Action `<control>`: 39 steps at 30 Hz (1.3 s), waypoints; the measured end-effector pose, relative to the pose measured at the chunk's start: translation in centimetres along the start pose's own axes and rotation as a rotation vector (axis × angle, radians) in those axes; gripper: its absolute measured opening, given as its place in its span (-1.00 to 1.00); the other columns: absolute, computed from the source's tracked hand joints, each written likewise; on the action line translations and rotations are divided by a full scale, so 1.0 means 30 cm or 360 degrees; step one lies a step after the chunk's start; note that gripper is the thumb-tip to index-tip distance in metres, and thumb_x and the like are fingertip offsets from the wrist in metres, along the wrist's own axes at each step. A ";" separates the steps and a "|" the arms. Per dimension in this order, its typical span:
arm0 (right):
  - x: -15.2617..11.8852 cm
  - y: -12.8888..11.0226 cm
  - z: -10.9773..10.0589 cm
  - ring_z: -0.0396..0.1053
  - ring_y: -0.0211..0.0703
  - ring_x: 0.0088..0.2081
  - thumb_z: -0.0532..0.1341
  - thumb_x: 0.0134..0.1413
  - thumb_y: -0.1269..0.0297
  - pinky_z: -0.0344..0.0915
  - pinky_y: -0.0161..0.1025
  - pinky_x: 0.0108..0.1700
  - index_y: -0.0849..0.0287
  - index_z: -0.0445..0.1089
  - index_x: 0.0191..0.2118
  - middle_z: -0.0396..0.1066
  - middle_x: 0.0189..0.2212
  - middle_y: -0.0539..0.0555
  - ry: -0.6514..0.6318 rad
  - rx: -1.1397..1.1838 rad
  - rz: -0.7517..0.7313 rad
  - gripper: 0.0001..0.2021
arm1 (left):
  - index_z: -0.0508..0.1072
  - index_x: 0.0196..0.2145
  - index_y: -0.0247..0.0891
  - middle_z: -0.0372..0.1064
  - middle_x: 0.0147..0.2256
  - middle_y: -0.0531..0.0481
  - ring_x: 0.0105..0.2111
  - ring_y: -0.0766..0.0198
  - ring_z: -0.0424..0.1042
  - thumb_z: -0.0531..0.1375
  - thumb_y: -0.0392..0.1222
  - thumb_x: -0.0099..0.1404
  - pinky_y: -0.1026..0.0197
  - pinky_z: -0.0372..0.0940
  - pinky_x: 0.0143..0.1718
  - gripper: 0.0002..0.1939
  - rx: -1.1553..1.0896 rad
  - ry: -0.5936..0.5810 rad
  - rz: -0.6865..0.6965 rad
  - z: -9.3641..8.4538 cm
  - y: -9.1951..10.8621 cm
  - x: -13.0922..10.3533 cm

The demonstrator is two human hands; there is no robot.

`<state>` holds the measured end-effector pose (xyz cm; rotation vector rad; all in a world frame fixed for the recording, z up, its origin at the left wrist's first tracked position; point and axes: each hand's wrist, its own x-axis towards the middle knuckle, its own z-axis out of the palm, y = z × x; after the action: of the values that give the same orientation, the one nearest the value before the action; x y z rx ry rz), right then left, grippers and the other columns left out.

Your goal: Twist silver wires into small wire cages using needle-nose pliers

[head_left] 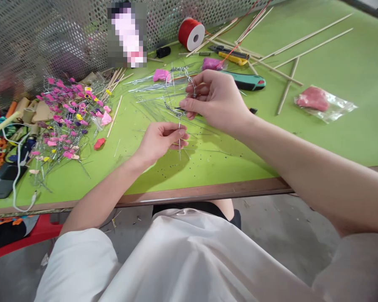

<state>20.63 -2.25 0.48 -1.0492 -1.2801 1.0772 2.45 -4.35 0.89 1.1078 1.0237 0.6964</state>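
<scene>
The worktop (334, 138) bears a flower pile (63, 109) along its left edge. Mid-worktop, the right hand (219, 98) pinches the wire ring's (179, 68) right side; a spool (189, 34) lies nearer the back edge. Loose wires (154, 87) surround. Frontward, the left hand (160, 141) pinches a stem (179, 153) pointing toward the front edge.

Wire ring (178, 69) before the spool (189, 34), right of heaped wired pieces (66, 109)
</scene>
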 end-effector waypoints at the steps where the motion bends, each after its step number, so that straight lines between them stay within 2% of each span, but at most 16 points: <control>1: 0.003 0.004 -0.002 0.41 -0.25 -0.50 0.50 0.09 0.51 0.44 -0.18 -0.45 0.03 0.31 -0.34 0.40 -0.48 -0.07 -0.0021 0.0002 0.0014 -0.64 | 0.61 -0.36 -0.37 0.60 -0.47 0.08 -0.51 0.40 0.58 0.52 -0.29 0.23 0.35 0.50 -0.44 -0.83 -0.0018 -0.0027 0.0004 -0.004 -0.004 0.003; 6: 0.016 0.029 -0.006 0.40 -0.28 -0.51 0.50 0.09 0.54 0.41 -0.17 -0.44 0.04 0.27 -0.33 0.41 -0.42 -0.08 -0.0050 0.0034 0.0055 -0.61 | 0.61 -0.47 -0.36 0.55 -0.53 0.07 -0.53 0.41 0.54 0.65 -0.16 0.02 0.37 0.47 -0.47 -0.67 0.0007 -0.0029 0.0045 -0.016 -0.022 0.020; 11: 0.014 0.041 0.004 0.38 -0.31 -0.52 0.52 0.09 0.50 0.44 -0.18 -0.44 0.04 0.25 -0.34 0.45 -0.34 -0.07 0.0012 0.0151 0.0087 -0.60 | 0.63 -0.43 -0.34 0.56 -0.52 0.08 -0.51 0.42 0.54 0.64 -0.14 0.04 0.39 0.42 -0.49 -0.69 0.0096 0.0013 0.0117 -0.022 -0.031 0.031; 15: 0.013 0.043 0.006 0.37 -0.31 -0.51 0.47 0.08 0.57 0.46 -0.17 -0.42 0.03 0.25 -0.33 0.45 -0.33 -0.07 0.0020 0.0145 0.0106 -0.61 | 0.64 -0.43 -0.33 0.56 -0.52 0.07 -0.52 0.45 0.52 0.61 -0.15 0.09 0.40 0.38 -0.50 -0.72 0.0149 0.0036 0.0150 -0.023 -0.042 0.039; 18: 0.021 0.051 0.001 0.39 -0.31 -0.52 0.46 0.07 0.59 0.45 -0.17 -0.42 0.03 0.25 -0.33 0.45 -0.34 -0.07 0.0026 0.0110 0.0110 -0.60 | 0.63 -0.42 -0.35 0.57 -0.51 0.08 -0.54 0.45 0.54 0.56 -0.22 0.19 0.39 0.38 -0.50 -0.78 0.0164 0.0069 0.0139 -0.014 -0.047 0.038; 21: 0.032 0.056 -0.008 0.37 -0.29 -0.52 0.48 0.05 0.57 0.44 -0.16 -0.43 0.01 0.26 -0.33 0.45 -0.38 -0.08 0.0062 0.0079 0.0110 -0.59 | 0.63 -0.30 -0.37 0.58 -0.50 0.10 -0.52 0.45 0.56 0.43 -0.39 0.31 0.38 0.44 -0.43 -0.94 0.0157 0.0055 0.0102 0.001 -0.047 0.027; 25: 0.040 0.045 -0.026 0.38 -0.24 -0.49 0.49 0.07 0.50 0.48 -0.13 -0.38 0.00 0.29 -0.31 0.42 -0.45 -0.07 0.0165 0.0107 0.0072 -0.63 | 0.59 -0.27 -0.40 0.59 -0.50 0.09 -0.50 0.45 0.58 0.37 -0.49 0.34 0.37 0.47 -0.39 -0.92 0.0180 -0.0010 -0.0032 0.021 -0.045 0.008; 31: 0.034 0.014 -0.046 0.41 -0.15 -0.47 0.60 0.01 0.26 0.47 -0.05 -0.37 -0.03 0.34 -0.29 0.42 -0.46 -0.06 0.0148 0.0034 -0.0066 -0.60 | 0.57 -0.33 -0.38 0.58 -0.50 0.06 -0.48 0.41 0.59 0.35 -0.50 0.33 0.31 0.49 -0.35 -0.89 0.0192 -0.0141 -0.0152 0.036 -0.049 -0.013; 35: 0.025 -0.001 -0.051 0.37 -0.17 -0.52 0.60 0.00 0.24 0.36 -0.09 -0.47 -0.03 0.36 -0.31 0.41 -0.49 -0.06 0.0151 -0.0017 -0.0105 -0.63 | 0.59 -0.33 -0.35 0.59 -0.45 0.01 -0.43 0.38 0.57 0.37 -0.40 0.33 0.29 0.45 -0.32 -0.93 0.0371 -0.0285 -0.0121 0.011 -0.042 -0.012; 37: 0.020 -0.006 -0.052 0.35 -0.19 -0.53 0.59 0.00 0.26 0.34 -0.11 -0.49 -0.03 0.37 -0.31 0.38 -0.51 -0.07 0.0122 -0.0011 -0.0086 -0.64 | 0.63 -0.36 -0.33 0.61 -0.42 -0.02 -0.41 0.38 0.54 0.41 -0.23 0.35 0.31 0.40 -0.32 -0.86 0.0626 -0.0382 0.0005 -0.022 -0.024 -0.007; 39: 0.014 -0.008 -0.050 0.35 -0.20 -0.52 0.59 0.03 0.27 0.35 -0.13 -0.50 -0.03 0.37 -0.30 0.37 -0.51 -0.07 0.0089 0.0006 -0.0086 -0.65 | 0.65 -0.37 -0.30 0.60 -0.40 -0.04 -0.42 0.36 0.51 0.40 -0.01 0.38 0.32 0.35 -0.37 -0.71 0.0848 -0.0389 0.0164 -0.059 0.006 -0.003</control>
<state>22.14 -1.88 0.76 -1.0293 -1.2543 1.0027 0.78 -3.69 0.91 1.6730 0.9685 0.3579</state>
